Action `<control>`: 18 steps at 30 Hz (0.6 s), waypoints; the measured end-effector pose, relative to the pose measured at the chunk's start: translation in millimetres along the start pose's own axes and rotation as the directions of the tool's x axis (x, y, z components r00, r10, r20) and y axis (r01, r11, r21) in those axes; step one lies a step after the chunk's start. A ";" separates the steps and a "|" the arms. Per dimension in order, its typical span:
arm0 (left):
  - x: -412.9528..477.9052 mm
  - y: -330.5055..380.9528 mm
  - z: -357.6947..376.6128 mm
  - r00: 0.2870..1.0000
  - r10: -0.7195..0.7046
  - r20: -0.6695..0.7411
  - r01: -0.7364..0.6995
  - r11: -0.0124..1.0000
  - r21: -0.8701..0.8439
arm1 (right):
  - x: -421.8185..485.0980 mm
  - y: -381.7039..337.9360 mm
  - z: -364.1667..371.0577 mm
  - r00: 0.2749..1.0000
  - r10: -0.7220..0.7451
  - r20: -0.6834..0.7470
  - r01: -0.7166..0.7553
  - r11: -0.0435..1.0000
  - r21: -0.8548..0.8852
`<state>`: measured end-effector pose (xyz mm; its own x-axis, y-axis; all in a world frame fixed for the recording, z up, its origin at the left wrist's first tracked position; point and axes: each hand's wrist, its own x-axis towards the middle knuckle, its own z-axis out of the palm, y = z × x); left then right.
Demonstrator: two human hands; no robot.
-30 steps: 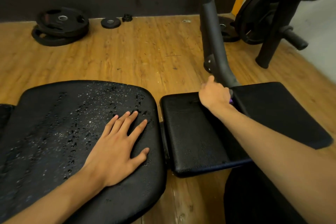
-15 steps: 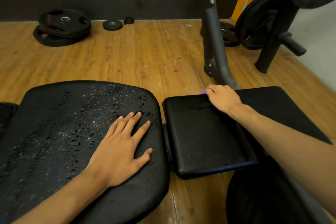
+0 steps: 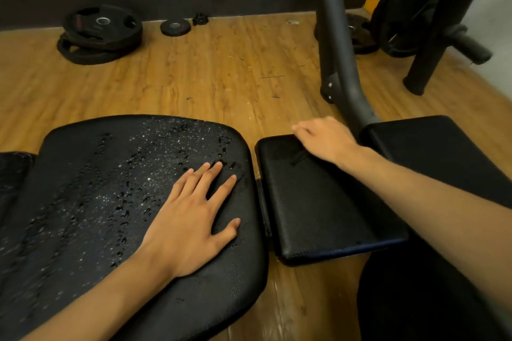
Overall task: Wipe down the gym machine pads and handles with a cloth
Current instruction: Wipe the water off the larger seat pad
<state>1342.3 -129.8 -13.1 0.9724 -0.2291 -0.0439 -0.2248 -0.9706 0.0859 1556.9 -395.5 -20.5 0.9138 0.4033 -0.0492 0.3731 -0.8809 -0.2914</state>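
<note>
Wooden floor runs back to a dark wall, with stacked weight plates lying at the far left. Nearer, the large pad is beaded with water droplets. The left grip lies flat on its right part, fingers spread and straight. Just beside it, across a narrow gap, sits the small pad. The right grip is at this pad's far edge, blurred, so I cannot tell whether it is spread or pinching anything. Behind it rises the machine post, with another pad to the right.
</note>
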 end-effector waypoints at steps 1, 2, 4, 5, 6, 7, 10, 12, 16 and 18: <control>-0.1 -0.3 0.5 1.000 0.002 0.001 -0.002 1.000 0.002 | -3.8 15.6 -6.1 0.998 0.060 -0.022 -0.060 0.998 0.005; -0.4 -0.3 0.6 1.000 -0.002 -0.002 0.003 1.000 0.005 | -4.5 23.5 -10.2 0.992 0.120 -0.029 -0.120 0.993 0.006; -0.5 0.2 1.1 1.000 -0.010 -0.005 0.010 1.000 0.007 | 3.0 14.2 -14.0 0.976 0.215 0.006 -0.215 0.975 -0.061; -0.3 0.7 1.1 1.000 -0.008 0.002 0.008 1.000 0.006 | 8.3 -0.4 -11.9 0.973 0.230 0.031 -0.225 0.968 -0.113; 0.1 0.7 1.3 1.000 -0.007 0.005 0.007 1.000 0.006 | 13.1 -21.3 -6.7 0.977 0.206 0.057 -0.196 0.970 -0.145; 0.7 0.0 1.5 1.000 -0.009 0.002 0.009 1.000 0.006 | 17.0 -46.1 0.2 0.985 0.154 0.082 -0.142 0.980 -0.142; 0.6 0.3 0.4 1.000 -0.012 0.004 0.012 1.000 0.010 | 17.6 -103.2 24.1 0.997 -0.009 0.075 0.018 0.992 -0.124; 0.6 0.5 1.3 1.000 -0.010 0.006 0.010 1.000 0.014 | 13.3 -105.5 28.6 0.995 -0.083 0.051 0.088 0.990 -0.108; 1.1 0.3 1.0 1.000 -0.011 0.001 0.011 1.000 0.003 | 1.0 -54.5 13.0 0.983 -0.180 0.038 0.180 0.984 0.001; 1.0 -0.2 1.4 1.000 -0.008 0.005 0.008 1.000 0.005 | -1.7 -16.7 -0.6 0.999 -0.035 -0.012 0.034 0.999 -0.023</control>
<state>1343.2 -130.0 -14.6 0.9738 -0.2219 -0.0495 -0.2175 -0.9727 0.0805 1549.2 -381.6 -14.9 0.9021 0.4305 -0.0280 0.4078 -0.8721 -0.2703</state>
